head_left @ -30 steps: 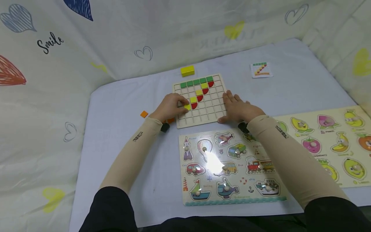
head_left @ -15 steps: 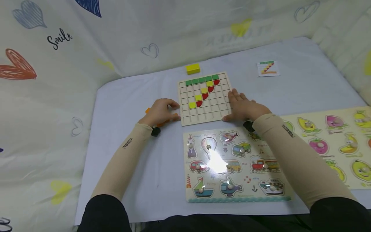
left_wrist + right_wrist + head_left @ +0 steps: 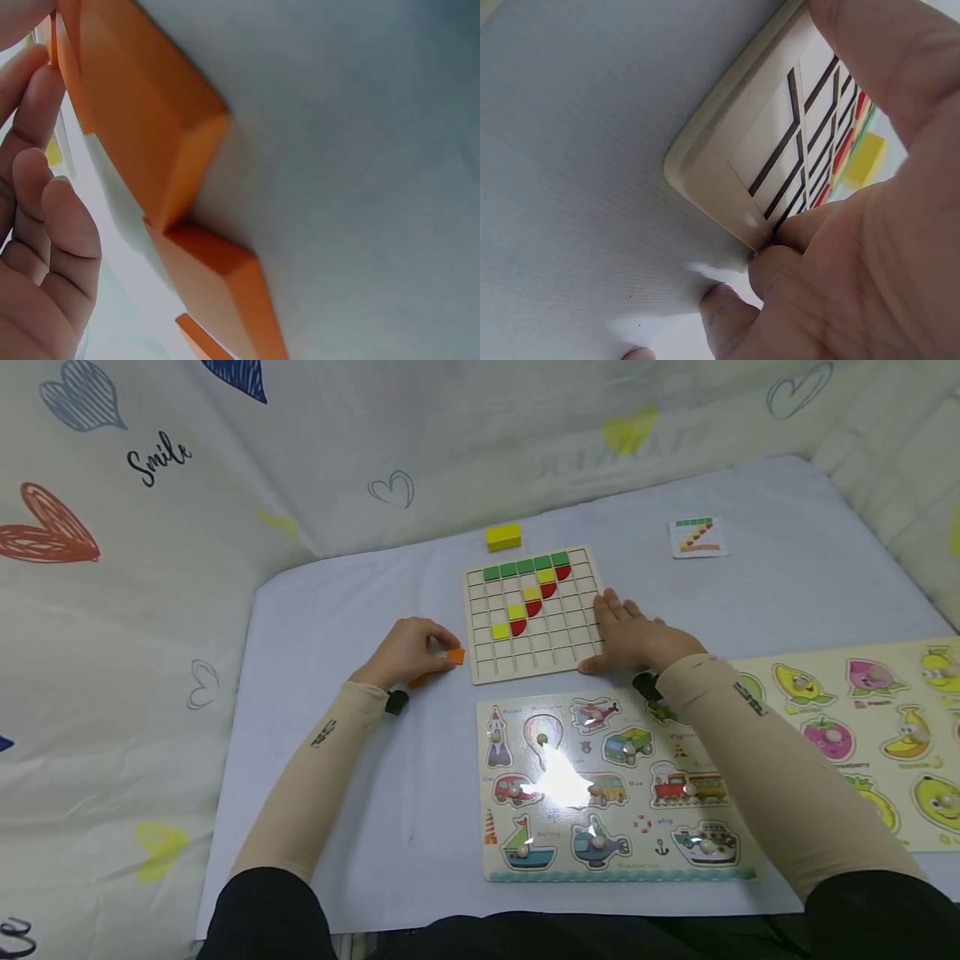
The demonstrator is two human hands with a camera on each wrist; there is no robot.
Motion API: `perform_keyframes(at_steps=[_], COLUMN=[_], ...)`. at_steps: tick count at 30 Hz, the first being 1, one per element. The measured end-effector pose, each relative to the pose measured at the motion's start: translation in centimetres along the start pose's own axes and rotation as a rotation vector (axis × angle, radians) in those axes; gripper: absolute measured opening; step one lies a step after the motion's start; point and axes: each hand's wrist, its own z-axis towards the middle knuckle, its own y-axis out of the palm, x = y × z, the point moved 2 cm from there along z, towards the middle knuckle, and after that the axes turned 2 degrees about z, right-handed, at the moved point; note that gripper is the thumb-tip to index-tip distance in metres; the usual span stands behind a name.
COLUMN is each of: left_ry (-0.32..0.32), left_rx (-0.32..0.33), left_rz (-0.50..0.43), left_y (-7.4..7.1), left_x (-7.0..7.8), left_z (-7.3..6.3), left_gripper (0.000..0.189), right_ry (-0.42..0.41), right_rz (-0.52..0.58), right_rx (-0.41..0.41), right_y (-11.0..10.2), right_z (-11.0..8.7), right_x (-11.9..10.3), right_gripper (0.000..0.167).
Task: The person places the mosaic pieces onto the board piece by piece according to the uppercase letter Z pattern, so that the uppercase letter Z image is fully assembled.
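Note:
In the head view, my left hand (image 3: 411, 650) pinches an orange square tile (image 3: 455, 656) between thumb and fingertips, just left of the wooden grid board (image 3: 491, 672). More orange pieces (image 3: 150, 112) lie on the cloth under that hand, large in the left wrist view; the head view mostly hides them. My right hand (image 3: 637, 639) rests at the board's right side, fingers straight along the edge and thumb at the near corner. The board carries a row of green tiles (image 3: 525, 567), with yellow squares (image 3: 515, 612) and red quarter-round pieces (image 3: 533, 608) running diagonally below.
A yellow block (image 3: 503, 537) stands behind the board. A small pattern card (image 3: 697, 537) lies at the back right. Close in front is a vehicle peg puzzle (image 3: 615, 868), partly under the right forearm, with a fruit puzzle (image 3: 851, 685) to its right.
My left hand has moved off the board to the left and down to the orange pieces, and now holds one orange tile. A yellow square it was touching stays on the grid.

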Motion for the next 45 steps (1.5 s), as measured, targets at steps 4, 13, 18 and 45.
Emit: perform_keyframes(at_steps=[4, 13, 18, 45], left_ry=[-0.006, 0.009, 0.058, 0.124], left_rx=[-0.012, 0.034, 0.02, 0.004], left_rz=[-0.002, -0.004, -0.033, 0.056], left_y=[0.1, 0.1, 0.7, 2.0], left_x=[0.3, 1.4, 2.9, 5.6], left_z=[0.0, 0.0, 1.0, 2.7], left_gripper=[0.025, 0.021, 0.023, 0.022], right_ry=[-0.002, -0.004, 0.0, 0.017], right_rz=[0.01, -0.001, -0.001, -0.004], right_rx=[0.0, -0.004, -0.006, -0.005], right_y=[0.0, 0.0, 0.0, -0.1], right_z=[-0.2, -0.1, -0.1, -0.3], right_x=[-0.1, 0.1, 0.1, -0.1], right_gripper=[0.117, 0.116, 0.116, 0.114])
